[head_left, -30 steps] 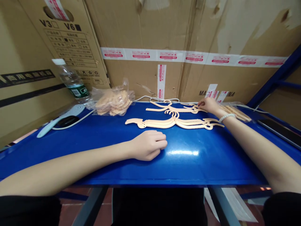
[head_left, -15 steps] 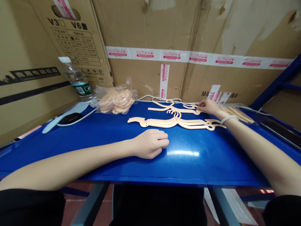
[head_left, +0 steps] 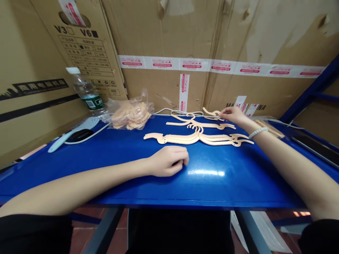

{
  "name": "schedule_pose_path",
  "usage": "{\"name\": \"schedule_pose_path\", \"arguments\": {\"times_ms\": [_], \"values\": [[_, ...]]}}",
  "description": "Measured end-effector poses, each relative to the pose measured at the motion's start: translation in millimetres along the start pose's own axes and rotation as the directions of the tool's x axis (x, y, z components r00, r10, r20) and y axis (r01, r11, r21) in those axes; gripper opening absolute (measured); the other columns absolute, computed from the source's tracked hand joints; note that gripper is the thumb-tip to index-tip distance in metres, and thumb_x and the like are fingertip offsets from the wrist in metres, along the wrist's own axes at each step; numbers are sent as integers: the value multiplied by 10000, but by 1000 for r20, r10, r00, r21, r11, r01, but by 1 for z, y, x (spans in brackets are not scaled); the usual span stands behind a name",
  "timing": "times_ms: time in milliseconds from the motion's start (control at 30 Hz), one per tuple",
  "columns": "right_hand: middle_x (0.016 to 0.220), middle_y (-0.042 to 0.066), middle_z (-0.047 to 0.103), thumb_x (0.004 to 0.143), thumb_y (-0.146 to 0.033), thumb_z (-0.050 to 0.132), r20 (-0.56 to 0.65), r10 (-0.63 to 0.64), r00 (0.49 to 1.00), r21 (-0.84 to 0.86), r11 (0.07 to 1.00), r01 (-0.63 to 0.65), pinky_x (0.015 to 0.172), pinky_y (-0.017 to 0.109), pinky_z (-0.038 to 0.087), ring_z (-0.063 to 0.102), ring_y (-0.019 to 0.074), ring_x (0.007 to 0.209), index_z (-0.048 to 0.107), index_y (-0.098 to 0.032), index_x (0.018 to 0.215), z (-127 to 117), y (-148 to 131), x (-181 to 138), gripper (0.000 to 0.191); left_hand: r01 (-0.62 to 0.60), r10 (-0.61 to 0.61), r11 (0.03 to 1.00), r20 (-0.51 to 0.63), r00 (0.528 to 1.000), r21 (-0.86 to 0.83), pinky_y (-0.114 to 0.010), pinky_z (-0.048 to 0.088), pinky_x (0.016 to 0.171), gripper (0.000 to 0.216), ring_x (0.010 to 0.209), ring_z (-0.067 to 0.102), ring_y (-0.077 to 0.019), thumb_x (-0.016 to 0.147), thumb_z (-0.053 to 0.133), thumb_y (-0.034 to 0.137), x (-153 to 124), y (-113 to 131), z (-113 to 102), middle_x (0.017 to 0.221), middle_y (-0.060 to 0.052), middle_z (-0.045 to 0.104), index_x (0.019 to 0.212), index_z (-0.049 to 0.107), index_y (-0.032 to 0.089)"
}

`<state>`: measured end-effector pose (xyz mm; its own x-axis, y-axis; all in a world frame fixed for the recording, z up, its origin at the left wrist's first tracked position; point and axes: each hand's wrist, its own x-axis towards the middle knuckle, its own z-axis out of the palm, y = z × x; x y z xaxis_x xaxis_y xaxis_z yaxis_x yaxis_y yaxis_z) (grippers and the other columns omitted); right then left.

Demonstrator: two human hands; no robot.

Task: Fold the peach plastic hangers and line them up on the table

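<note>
My left hand (head_left: 169,161) rests on the blue table, its fingers loosely curled with nothing seen in them. Farther back on the right, my right hand (head_left: 231,115) pinches a small curved beige hanger piece (head_left: 211,112), lifted just off the table. Below that piece lie loose beige hanger parts (head_left: 185,121), among them a long arm and a hook. Between my hands sits a row of folding hangers (head_left: 182,138), lying flat and close together, their hooks bunched in the middle.
A plastic bag of beige parts (head_left: 129,114) stands at the back left, beside a water bottle (head_left: 88,93) and a pale blue hairbrush (head_left: 74,132). More long pieces (head_left: 270,128) lie behind my right wrist, near a dark phone (head_left: 316,150). Cardboard (head_left: 164,38) walls the back.
My right hand has raised the curved hanger piece from the table and drawn it slightly left. The fingers of my left hand have loosened a little.
</note>
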<state>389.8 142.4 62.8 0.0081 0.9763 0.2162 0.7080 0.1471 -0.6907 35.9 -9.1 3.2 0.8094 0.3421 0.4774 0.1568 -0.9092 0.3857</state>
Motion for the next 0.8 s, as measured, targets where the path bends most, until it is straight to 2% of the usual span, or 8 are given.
{"name": "schedule_pose_path", "arguments": {"times_ms": [100,267,400,533,600,667,733,800], "values": [[745,56,686,752,-166,834,141,29,990,365,928,-79,576,286,531,596,168,629,682,-193,864,14,-29,-24,191,244,-281,893,-46,959,-379,-287,527,722,92,752,652,-151,925,534,175,4,-1,-1,888,-63,692,948,621,155],[700,24,637,734,-81,799,494,-88,865,692,642,-330,550,222,489,553,118,595,632,-166,900,56,-84,-87,250,382,-653,495,-44,756,-780,-294,574,690,505,784,691,-149,873,739,372,10,-1,1,1283,-158,631,1299,539,188],[667,-3,627,736,-150,819,527,-157,835,718,608,-339,534,206,463,550,110,574,597,-182,911,87,-108,-133,284,276,-611,562,-166,774,-780,-247,561,646,577,807,674,-141,801,835,362,10,8,3,1304,-124,616,1294,564,231],[715,26,672,811,-297,801,551,-194,812,682,665,-305,531,216,464,597,129,598,575,-189,907,94,-115,-156,269,207,-545,664,-275,792,-719,-226,544,619,311,710,640,-119,835,810,410,9,14,5,970,-61,672,923,655,156],[769,49,699,899,-358,706,528,-266,806,634,755,-167,548,233,481,630,147,636,581,-189,902,89,-114,-150,210,197,-574,619,-267,774,-760,-230,534,596,363,646,623,-116,865,771,477,10,14,5,802,-29,655,854,607,153],[816,57,716,954,-322,605,408,-363,838,515,849,117,600,265,512,657,168,680,607,-186,905,79,-109,-131,144,203,-636,550,-249,730,-810,-231,522,573,420,606,614,-119,848,778,523,11,12,3,732,-15,659,883,570,160],[858,65,730,930,-197,579,230,-471,852,220,878,426,717,313,537,687,205,781,651,-179,924,69,-96,-102,74,210,-697,488,-234,677,-847,-232,512,560,476,606,627,-129,811,804,551,12,10,-1,738,-28,687,916,551,162],[956,106,744,887,-100,589,201,-535,821,-173,805,567,834,373,522,690,263,905,686,-161,942,60,-77,-72,128,214,-736,443,-217,642,-870,-230,502,557,505,609,636,-135,785,824,558,13,9,-5,737,-39,701,925,546,160]]}}
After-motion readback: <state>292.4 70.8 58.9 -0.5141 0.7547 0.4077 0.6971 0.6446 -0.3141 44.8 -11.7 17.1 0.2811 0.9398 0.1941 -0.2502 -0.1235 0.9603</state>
